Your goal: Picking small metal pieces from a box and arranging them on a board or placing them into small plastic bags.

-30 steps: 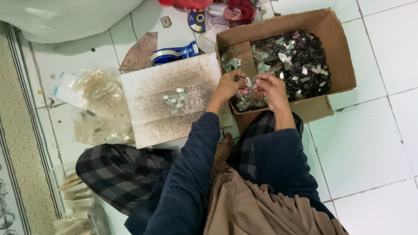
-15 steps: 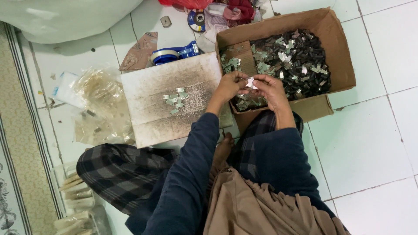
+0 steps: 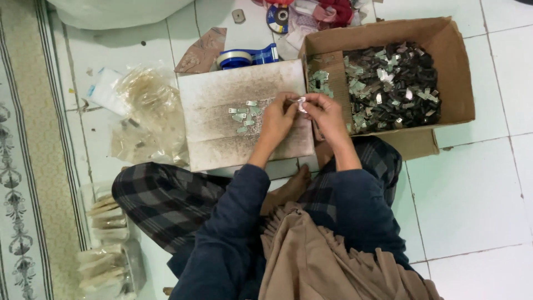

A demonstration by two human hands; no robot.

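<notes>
Head view: both hands had shifted left, off the cardboard box (image 3: 455, 66) onto the dusty board (image 3: 222, 144).
Left hand (image 3: 279, 119): fingertips pinching small metal piece (image 3: 301, 104).
Right hand (image 3: 326, 114): fingers pressed together on same piece.
Implication: piece likely being worked above loose pile (image 3: 244, 115).

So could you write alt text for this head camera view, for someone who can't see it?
A person sitting cross-legged on a tiled floor holds a small metal piece between left hand and right hand, above a flat board with a few similar pieces. A cardboard box full of such pieces sits at the right.
</notes>
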